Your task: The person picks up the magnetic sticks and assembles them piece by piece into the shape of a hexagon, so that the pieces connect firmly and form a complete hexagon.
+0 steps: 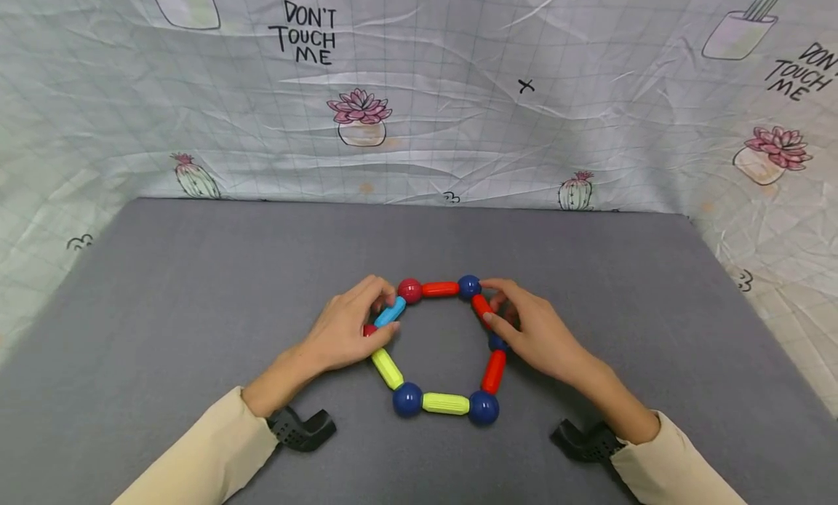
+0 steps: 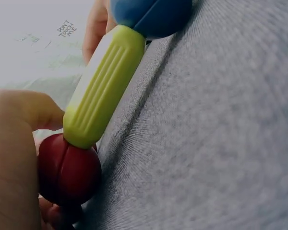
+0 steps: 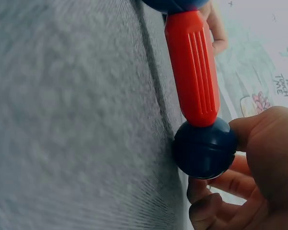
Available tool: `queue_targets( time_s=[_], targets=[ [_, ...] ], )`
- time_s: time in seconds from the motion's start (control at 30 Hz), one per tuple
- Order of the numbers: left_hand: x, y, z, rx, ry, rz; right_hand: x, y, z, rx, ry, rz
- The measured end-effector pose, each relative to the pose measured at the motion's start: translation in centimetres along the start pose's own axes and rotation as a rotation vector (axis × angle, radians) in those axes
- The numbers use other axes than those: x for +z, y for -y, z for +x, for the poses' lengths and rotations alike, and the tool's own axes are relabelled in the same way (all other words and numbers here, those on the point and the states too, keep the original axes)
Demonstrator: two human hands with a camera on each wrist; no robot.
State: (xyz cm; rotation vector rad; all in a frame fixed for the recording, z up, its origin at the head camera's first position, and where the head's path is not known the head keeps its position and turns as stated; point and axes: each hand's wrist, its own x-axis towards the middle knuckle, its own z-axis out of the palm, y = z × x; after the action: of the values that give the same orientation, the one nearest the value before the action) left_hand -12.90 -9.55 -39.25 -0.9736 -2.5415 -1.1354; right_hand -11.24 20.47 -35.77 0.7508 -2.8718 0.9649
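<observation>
A closed ring of magnetic rods and balls lies on the grey table. My left hand [image 1: 350,323] curls around the light blue rod [image 1: 390,312] at its upper left, thumb on the inner side. Partly under that hand is a red ball [image 2: 69,168], joined to a yellow-green rod [image 2: 104,87]. On the other side, my right hand [image 1: 540,330] holds the upper right red rod [image 1: 481,308] between thumb and fingers. Its index fingertip is at the top blue ball [image 1: 468,286]; another blue ball [image 3: 205,147] sits beneath the palm, attached to the lower red rod [image 3: 193,69].
Another red ball [image 1: 409,291] and a red rod [image 1: 441,289] form the ring's far side. Nearest me, a yellow-green rod [image 1: 446,403] links two blue balls, left [image 1: 408,399] and right [image 1: 484,407]. A printed cloth [image 1: 458,126] hangs behind the table [image 1: 262,257].
</observation>
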Motion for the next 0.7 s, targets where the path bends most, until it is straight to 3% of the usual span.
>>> queue_targets(
  time_s=[0.13,0.27,0.7],
  targets=[
    [-0.06,0.25,-0.07,0.053,0.006,-0.096,0.22,-0.11,0.0,-0.014,-0.007,0.031],
    [0.04,0.28,-0.03,0.045,0.006,-0.171,0.39,-0.14,-0.12,-0.019,-0.021,0.04],
    [0.49,-0.29,-0.04,-0.011,-0.066,-0.104,0.69,0.17,-0.13,-0.017,-0.025,0.053]
  ],
)
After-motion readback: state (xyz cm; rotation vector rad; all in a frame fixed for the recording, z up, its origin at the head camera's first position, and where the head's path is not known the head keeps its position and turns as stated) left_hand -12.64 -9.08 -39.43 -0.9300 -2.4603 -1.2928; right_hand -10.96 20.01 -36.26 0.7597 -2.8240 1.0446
